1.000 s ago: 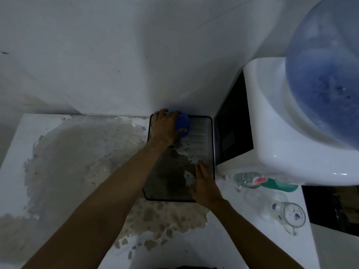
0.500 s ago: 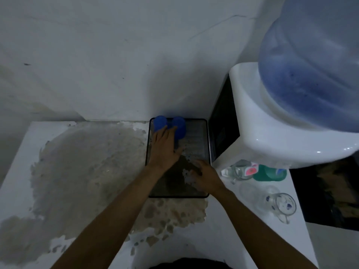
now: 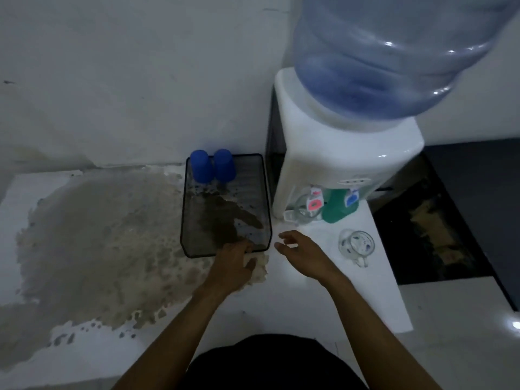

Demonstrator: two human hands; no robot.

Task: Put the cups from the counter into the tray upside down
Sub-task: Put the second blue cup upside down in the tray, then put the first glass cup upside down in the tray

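A dark, see-through tray (image 3: 266,192) lies on the white counter against the wall. Two blue cups (image 3: 200,166) (image 3: 224,164) stand upside down side by side in its far left corner. My left hand (image 3: 235,261) rests at the tray's near edge, fingers spread, holding nothing. My right hand (image 3: 302,253) hovers just right of the tray's near right corner, fingers apart and empty. A clear glass mug (image 3: 356,244) stands on the counter right of my right hand. Another clear mug (image 3: 301,212) and a green cup (image 3: 336,208) sit under the dispenser taps.
A white water dispenser (image 3: 337,159) with a big blue bottle (image 3: 388,52) stands right of the tray. The counter's left part (image 3: 92,243) is worn and stained brown. The counter's right edge drops to a dark floor (image 3: 439,220).
My left hand let go of the second blue cup and drew back from the tray's far end to its near edge. My right hand lifted off the tray and moved right.
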